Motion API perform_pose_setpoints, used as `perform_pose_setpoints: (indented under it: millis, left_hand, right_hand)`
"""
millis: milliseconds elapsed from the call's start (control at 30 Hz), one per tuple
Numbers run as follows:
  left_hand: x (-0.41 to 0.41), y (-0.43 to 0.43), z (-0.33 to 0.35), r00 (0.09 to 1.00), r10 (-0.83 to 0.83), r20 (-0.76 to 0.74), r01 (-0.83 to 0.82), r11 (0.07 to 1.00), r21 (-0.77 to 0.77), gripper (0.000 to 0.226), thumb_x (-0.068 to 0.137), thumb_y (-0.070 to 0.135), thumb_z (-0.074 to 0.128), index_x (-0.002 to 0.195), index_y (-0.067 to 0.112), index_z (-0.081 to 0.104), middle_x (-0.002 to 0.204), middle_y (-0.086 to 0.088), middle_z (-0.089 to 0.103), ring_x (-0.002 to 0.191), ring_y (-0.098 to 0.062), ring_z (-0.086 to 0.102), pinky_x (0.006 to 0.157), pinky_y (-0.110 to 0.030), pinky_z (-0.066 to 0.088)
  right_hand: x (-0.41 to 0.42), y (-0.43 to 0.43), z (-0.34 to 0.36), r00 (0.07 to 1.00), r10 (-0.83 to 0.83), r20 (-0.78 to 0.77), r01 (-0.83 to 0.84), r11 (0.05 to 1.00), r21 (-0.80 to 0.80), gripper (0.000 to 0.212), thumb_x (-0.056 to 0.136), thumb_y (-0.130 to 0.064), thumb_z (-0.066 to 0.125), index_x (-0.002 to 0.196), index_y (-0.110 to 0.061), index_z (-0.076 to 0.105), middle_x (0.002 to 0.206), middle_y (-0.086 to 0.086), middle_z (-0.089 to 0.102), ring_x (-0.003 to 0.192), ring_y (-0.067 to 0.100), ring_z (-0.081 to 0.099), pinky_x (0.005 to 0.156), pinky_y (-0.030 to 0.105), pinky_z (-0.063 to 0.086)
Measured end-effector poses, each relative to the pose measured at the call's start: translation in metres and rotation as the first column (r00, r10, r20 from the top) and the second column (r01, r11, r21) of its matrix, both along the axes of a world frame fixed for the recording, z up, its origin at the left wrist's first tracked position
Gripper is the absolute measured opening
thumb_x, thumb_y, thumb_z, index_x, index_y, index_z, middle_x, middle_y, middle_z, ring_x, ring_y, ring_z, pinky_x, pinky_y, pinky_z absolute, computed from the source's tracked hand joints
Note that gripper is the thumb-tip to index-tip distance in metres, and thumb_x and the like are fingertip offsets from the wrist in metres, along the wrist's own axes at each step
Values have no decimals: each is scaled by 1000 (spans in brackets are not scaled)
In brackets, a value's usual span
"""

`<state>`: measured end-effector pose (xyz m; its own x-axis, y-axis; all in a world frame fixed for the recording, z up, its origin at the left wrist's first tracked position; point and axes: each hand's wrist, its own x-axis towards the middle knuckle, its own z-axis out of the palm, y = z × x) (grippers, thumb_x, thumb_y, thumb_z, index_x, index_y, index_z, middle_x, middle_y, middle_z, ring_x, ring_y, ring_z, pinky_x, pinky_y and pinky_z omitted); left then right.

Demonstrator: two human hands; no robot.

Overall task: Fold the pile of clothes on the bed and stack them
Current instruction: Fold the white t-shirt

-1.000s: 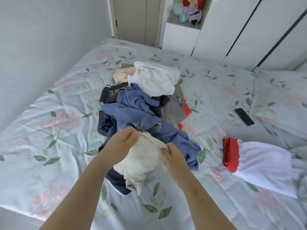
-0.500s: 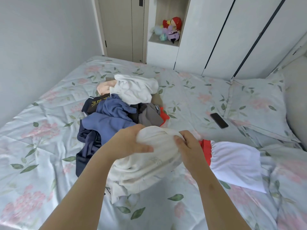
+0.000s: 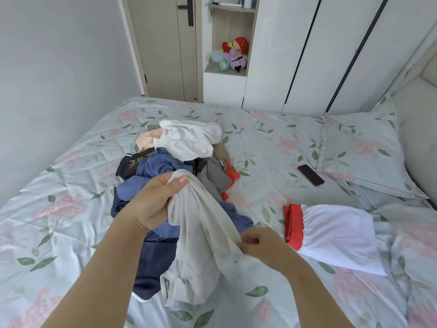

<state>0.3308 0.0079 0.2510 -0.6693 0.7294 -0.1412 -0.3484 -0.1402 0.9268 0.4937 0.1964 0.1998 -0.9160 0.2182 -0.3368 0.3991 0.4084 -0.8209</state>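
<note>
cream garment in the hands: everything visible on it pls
The cream garment is thin, soft-looking cloth, crumpled and unfolded, with faint dark specks. The left hand grips its bunched top, raised over the pile; the right hand pinches an edge lower down. It hangs slanting between them. Its lower end, with a white sewn-in label, drapes over a navy piece toward the bed. Its type cannot be told.
</note>
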Motion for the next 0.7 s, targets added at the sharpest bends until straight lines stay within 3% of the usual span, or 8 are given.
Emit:
perform_pose_setpoints:
  millis: [100,200,267,367,467,600,667,700]
  left_hand:
    - [-1,3,8,998,51,49,-53,998,36,47,46,41,91,78,10,75,79,-8,72,72,-18,70,62,-27,57]
    - [-7,14,7,963,259,81,-251,963,-99,18,86,25,63,84,8,65,74,-5,69,68,-16,65,59,-25,56]
    - [-18,18,3,928,370,-46,-367,884,-290,22,93,27,58,82,8,60,78,-10,63,72,-22,60,67,-32,51]
    - [-28,14,6,922,326,-210,-385,833,-396,25,91,31,61,85,7,57,83,-14,57,79,-25,55,72,-37,45]
    - [-22,3,29,951,280,-130,-304,922,-242,23,94,24,56,77,9,60,69,-4,67,62,-16,63,58,-24,51]
    - [-20,-10,62,974,224,-42,-218,968,128,26,87,31,58,99,10,67,98,-9,70,88,-20,66,73,-28,56]
    - [-27,-6,60,942,316,-112,-306,946,104,23,87,31,57,92,12,68,90,-7,70,80,-17,65,68,-26,54]
    - [-32,-2,53,906,367,-212,-380,924,-26,24,90,32,58,92,10,68,87,-9,69,76,-18,63,65,-26,51]
  right_hand:
    - [3,-5,0,998,-34,49,36,999,-32,19,91,-18,59,73,-17,62,68,-10,50,59,0,44,56,10,34]
    - [0,-9,2,952,-307,-10,297,928,-224,24,96,-11,48,73,-10,41,65,-3,36,51,2,34,46,8,32]
    - [-3,-8,7,898,-436,-57,413,880,-233,27,97,-10,44,71,-13,38,67,-3,35,57,7,33,45,10,33]
    - [-9,-3,19,789,-581,-201,541,812,-221,24,96,-10,44,72,-13,43,71,-1,40,67,13,37,59,23,32]
    - [-16,6,47,631,-673,-385,611,737,-287,35,96,-22,51,63,-18,42,58,-6,36,58,12,32,54,28,27]
    - [-18,8,97,465,-669,-581,503,739,-448,27,83,-37,63,59,-27,56,54,-13,43,53,5,35,49,21,31]
    - [-20,6,110,538,-541,-647,414,838,-356,12,74,-34,66,67,-30,57,58,-15,48,50,0,39,45,13,33]
    - [-22,8,106,666,-439,-603,404,892,-204,15,75,-29,71,76,-31,57,63,-16,51,51,-1,42,45,10,34]
